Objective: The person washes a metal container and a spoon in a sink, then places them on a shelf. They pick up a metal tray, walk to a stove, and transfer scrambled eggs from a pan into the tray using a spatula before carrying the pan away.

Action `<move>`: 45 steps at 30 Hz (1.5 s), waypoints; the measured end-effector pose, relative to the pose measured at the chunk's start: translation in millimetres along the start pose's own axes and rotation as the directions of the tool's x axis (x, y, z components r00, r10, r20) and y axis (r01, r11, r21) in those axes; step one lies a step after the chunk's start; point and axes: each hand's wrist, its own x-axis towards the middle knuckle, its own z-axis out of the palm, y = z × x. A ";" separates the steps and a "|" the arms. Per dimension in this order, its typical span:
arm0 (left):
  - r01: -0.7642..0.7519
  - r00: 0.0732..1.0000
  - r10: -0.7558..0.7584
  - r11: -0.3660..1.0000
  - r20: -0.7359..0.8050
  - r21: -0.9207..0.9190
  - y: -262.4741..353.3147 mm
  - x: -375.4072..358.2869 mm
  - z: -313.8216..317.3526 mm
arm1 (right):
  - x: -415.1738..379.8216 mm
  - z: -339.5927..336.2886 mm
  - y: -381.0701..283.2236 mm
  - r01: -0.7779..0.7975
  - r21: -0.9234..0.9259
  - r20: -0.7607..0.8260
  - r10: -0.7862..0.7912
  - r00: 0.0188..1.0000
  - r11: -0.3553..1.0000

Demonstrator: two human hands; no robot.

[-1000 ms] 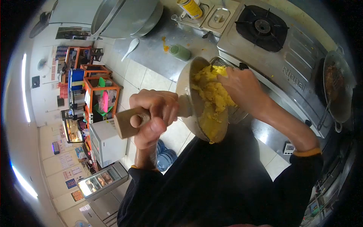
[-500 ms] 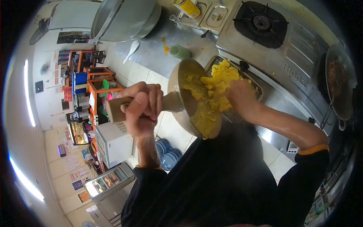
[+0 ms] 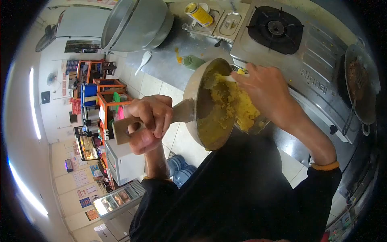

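My left hand (image 3: 147,123) is wrapped round the handle (image 3: 183,111) of a beige deep pan. The pan (image 3: 192,90) is tipped on its side, its mouth facing right. Mashed yellow food (image 3: 246,109) clings inside and spills over the lower rim onto a rectangular tray (image 3: 262,125), mostly hidden beneath. My right hand (image 3: 262,84) is closed on the pale handle of a spoon-like utensil (image 3: 210,82), whose head is inside the pan against the food near the upper wall.
A steel gas stove (image 3: 300,60) stands at right, bearing a wok (image 3: 360,90) with a ladle. Behind the pan are a green jar (image 3: 192,62), a white spoon (image 3: 144,61), a yellow can (image 3: 199,14), lidded steel containers (image 3: 231,24) and a large metal pot (image 3: 139,26). Blue water bottles (image 3: 181,171) are on the floor.
My right hand has moved up and back toward the pan's upper rim, with the utensil now visible inside. More food has shifted out over the rim. The pan has turned slightly.
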 end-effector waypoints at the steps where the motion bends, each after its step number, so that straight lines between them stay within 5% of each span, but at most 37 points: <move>1: -0.001 1.000 0.001 1.000 0.007 0.003 -0.3 2.4 0.4 | 5.1 14.2 0.2 0.098 0.065 -0.145 -0.088 0.985 0.993; 3: -0.078 0.990 0.079 0.997 0.117 -0.011 -1.3 6.8 0.4 | 11.3 34.7 -1.5 0.206 0.111 -0.294 -0.165 0.941 0.972; 6: -0.113 0.983 0.108 0.993 0.148 0.025 -1.3 18.2 7.6 | 12.2 47.1 -5.0 0.365 0.053 -0.236 -0.343 0.909 0.930; 8: -0.126 0.978 0.122 0.992 0.170 0.010 -5.0 19.0 8.7 | 9.6 44.7 -10.1 0.303 0.068 -0.238 -0.279 0.930 0.951; 9: -0.119 0.991 0.117 0.993 0.064 0.027 -6.9 14.6 9.4 | 8.1 46.6 -9.2 0.302 0.065 -0.235 -0.280 0.931 0.951; 11: -0.112 0.992 0.114 0.993 -0.046 0.040 -8.7 8.0 9.7 | 3.5 53.6 -4.5 0.218 0.092 0.107 -0.228 0.968 0.972; 15: -0.057 0.997 0.062 0.995 -0.051 0.085 -7.1 5.6 12.5 | -6.2 73.4 13.0 0.159 0.105 0.114 -0.171 0.979 0.982; 17: -0.046 0.998 0.052 0.991 -0.045 0.123 -7.0 6.2 16.6 | -9.9 79.6 19.0 0.077 -0.004 0.306 -0.072 0.949 0.997; 21: -0.018 0.994 0.033 0.991 -0.109 0.134 -5.5 7.5 20.3 | -9.6 35.2 14.2 0.063 -0.043 0.302 -0.047 0.952 0.997; 23: 0.011 0.981 0.020 0.988 -0.195 0.156 -5.0 9.9 29.3 | -6.1 22.3 8.3 0.056 -0.033 0.026 -0.056 0.998 0.998; 24: 0.002 0.994 0.018 0.985 -0.111 0.174 -7.1 9.4 24.8 | -4.6 23.4 6.9 0.056 -0.034 0.024 -0.055 0.998 0.998; 27: 0.020 0.999 -0.012 0.984 -0.044 0.178 -3.6 13.6 25.3 | -1.4 44.0 7.3 0.064 -0.238 0.089 -0.044 0.995 0.969; 29: 0.030 0.996 -0.015 0.984 -0.083 0.178 -5.0 12.8 30.7 | -8.7 69.5 12.7 0.102 -0.229 0.425 0.005 0.905 0.968; 36: -0.022 0.993 0.041 0.987 -0.113 0.162 8.1 16.8 15.7 | -59.0 81.6 36.0 0.020 -0.332 0.377 0.113 0.919 0.943; 41: -0.028 0.998 0.038 0.986 -0.059 0.167 10.6 17.9 6.1 | -76.9 37.3 41.0 -0.125 -0.206 0.245 0.175 0.954 0.970; 45: 0.015 1.000 -0.013 0.991 -0.015 0.132 7.6 19.5 1.7 | -106.4 61.9 27.5 -0.133 -0.163 0.303 0.178 0.936 0.978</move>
